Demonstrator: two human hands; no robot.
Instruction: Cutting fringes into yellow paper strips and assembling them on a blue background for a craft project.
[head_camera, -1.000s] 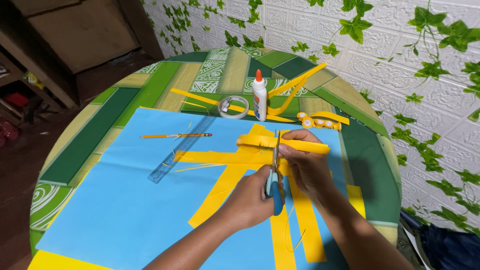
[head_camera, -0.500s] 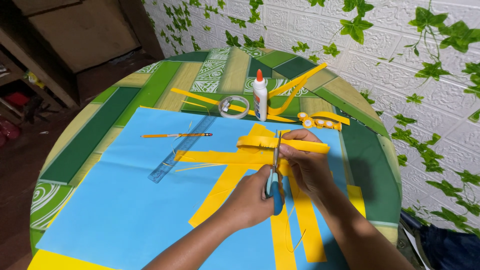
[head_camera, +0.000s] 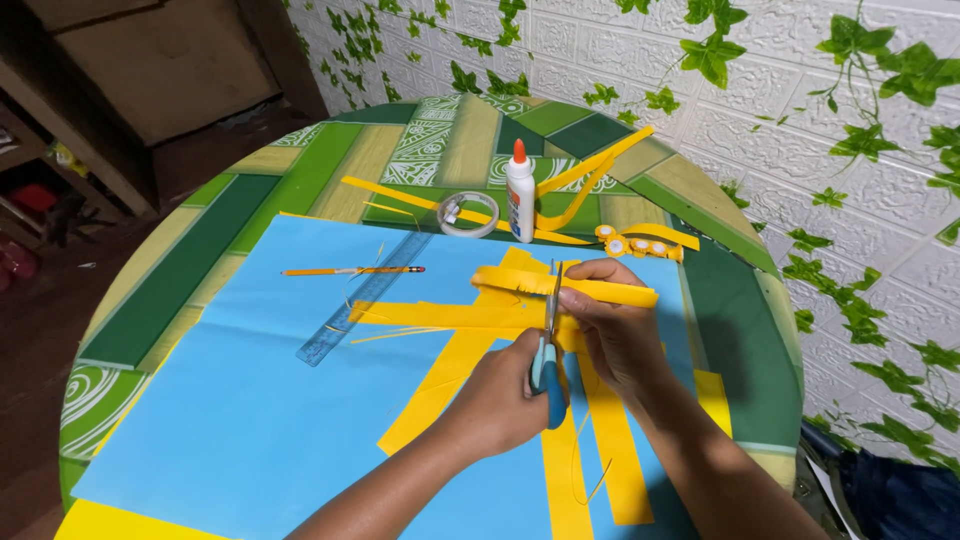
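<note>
My left hand (head_camera: 495, 400) grips blue-handled scissors (head_camera: 548, 375), blades pointing away from me. The blades stand across a folded yellow paper strip (head_camera: 500, 280) with a fringed edge. My right hand (head_camera: 615, 335) pinches that strip just right of the blades and holds it slightly above the table. Under both hands, several long flat yellow strips (head_camera: 450, 370) lie crossed on a large light-blue paper sheet (head_camera: 250, 420).
On the blue sheet lie a clear ruler (head_camera: 365, 295) and an orange pencil (head_camera: 350, 270). Behind them stand a white glue bottle (head_camera: 519, 195), a tape roll (head_camera: 468, 213), curled yellow strips (head_camera: 600, 175) and small yellow rolled pieces (head_camera: 640, 243). The round green table (head_camera: 300, 170) meets an ivy-covered wall on the right.
</note>
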